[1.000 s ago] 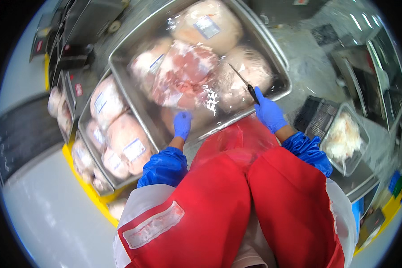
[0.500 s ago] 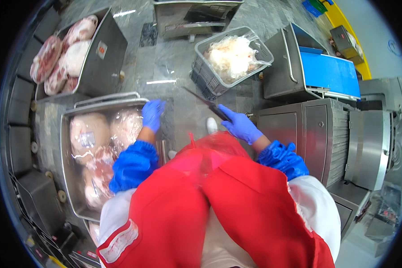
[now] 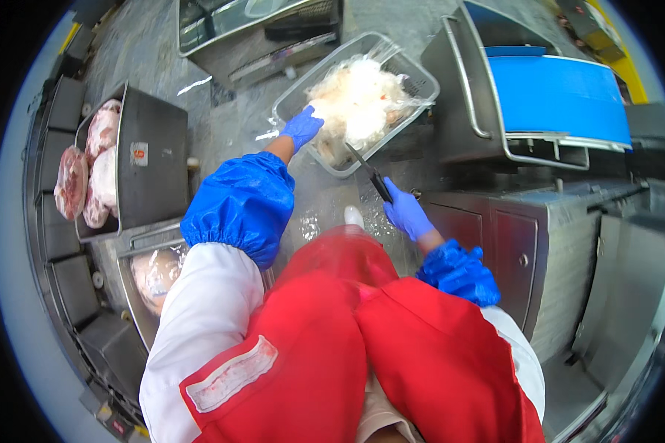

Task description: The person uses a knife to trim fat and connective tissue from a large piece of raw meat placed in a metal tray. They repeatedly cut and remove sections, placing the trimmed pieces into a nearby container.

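My left hand (image 3: 303, 128), in a purple glove, reaches over the near left rim of a grey plastic basket (image 3: 331, 167). Its fingers look stretched out and meet the edge of a heap of crumpled clear plastic bags (image 3: 358, 103) inside; whether they touch it I cannot tell. In my right hand (image 3: 408, 213), also gloved, is a knife (image 3: 377, 181) gripped by its black handle. The blade points up and left, with its tip near the basket's close rim.
A steel bin of large meat pieces (image 3: 153, 162) stands left; nearer is a steel tub (image 3: 137, 292) with plastic-wrapped meat. A steel cart (image 3: 273, 55) lies beyond. At right are a steel bin with a blue cover (image 3: 558, 96) and a steel cabinet (image 3: 516, 255).
My left hand has moved from beside the meat tub forward and right to the basket. The view has shifted, bringing the basket closer. My right hand keeps hold of the knife.
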`<state>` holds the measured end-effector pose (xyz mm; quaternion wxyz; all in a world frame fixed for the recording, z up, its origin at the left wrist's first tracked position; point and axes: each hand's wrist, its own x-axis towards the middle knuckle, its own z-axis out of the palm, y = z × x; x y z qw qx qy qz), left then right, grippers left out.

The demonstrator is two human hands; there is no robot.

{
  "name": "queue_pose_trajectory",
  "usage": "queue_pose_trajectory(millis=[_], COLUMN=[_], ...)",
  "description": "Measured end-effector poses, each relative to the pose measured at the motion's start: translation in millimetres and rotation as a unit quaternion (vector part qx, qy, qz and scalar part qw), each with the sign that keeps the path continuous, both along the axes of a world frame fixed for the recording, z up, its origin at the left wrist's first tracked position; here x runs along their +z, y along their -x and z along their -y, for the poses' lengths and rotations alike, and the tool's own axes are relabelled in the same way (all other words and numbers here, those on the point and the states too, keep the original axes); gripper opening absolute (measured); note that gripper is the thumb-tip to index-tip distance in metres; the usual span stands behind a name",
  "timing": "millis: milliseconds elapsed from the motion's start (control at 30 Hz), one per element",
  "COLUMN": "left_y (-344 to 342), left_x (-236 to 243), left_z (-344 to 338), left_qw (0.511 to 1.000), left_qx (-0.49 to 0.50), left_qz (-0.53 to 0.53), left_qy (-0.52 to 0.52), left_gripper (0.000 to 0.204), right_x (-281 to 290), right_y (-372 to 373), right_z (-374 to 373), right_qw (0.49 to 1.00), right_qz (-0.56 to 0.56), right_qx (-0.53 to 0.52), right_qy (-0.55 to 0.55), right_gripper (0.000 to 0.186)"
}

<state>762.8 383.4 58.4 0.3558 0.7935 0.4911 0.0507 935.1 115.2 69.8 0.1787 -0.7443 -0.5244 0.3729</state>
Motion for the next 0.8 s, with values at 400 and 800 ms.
queue_pose_trajectory(millis=[400,800], left_y=[267,443], left_x=[24,-46], left_z=[258,526], left_qw=[0.939,0.538], left_qx=[0.29,0.835], left_qz=[-0.061,0.108], left_qy=[0.172,0.046], left_gripper=[0.04,0.032], right_x=[-100,-13], right_y=[85,510], right_z=[-194,-131], right_qw=[0.914,0.762], right_qz=[0.308,-0.249], right_qx=[0.265,0.577], right_qy=[-0.005,0.155], right_gripper=[0.037,0.041])
